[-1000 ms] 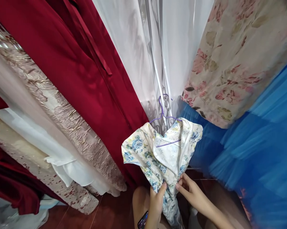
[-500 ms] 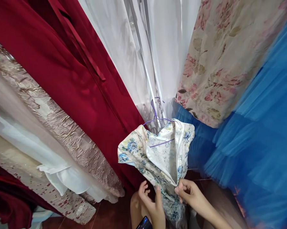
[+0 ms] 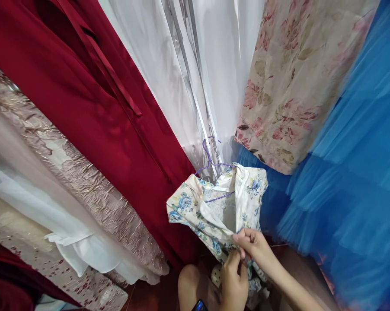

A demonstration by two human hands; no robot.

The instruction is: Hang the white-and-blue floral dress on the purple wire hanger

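A short-sleeved white dress with blue flowers [image 3: 183, 201] hangs on a purple wire hanger [image 3: 209, 160]. Its zipped opening gapes from the neckline down to my hands, showing the pale lining. My right hand [image 3: 251, 242] pinches the dress at the lower end of this opening; any zipper pull there is hidden by the fingers. Just below it, my left hand [image 3: 234, 272] is closed on the fabric, its fingers close to the right ones. The skirt of the dress falls behind and under both hands, mostly covered.
Long garments hang around: a red dress [image 3: 117, 142], white fabric with ribbons [image 3: 224, 77], a pink-flowered dress [image 3: 286, 108], a blue tulle dress [image 3: 340, 172] and a crinkled pinkish one [image 3: 94, 181]. A clog with holes [image 3: 216, 275] and a bare knee [image 3: 190, 280] are below.
My left hand has gone from open beside the dress to closed on its fabric under my right hand. My right hand has risen slightly, and the opening looks shorter.
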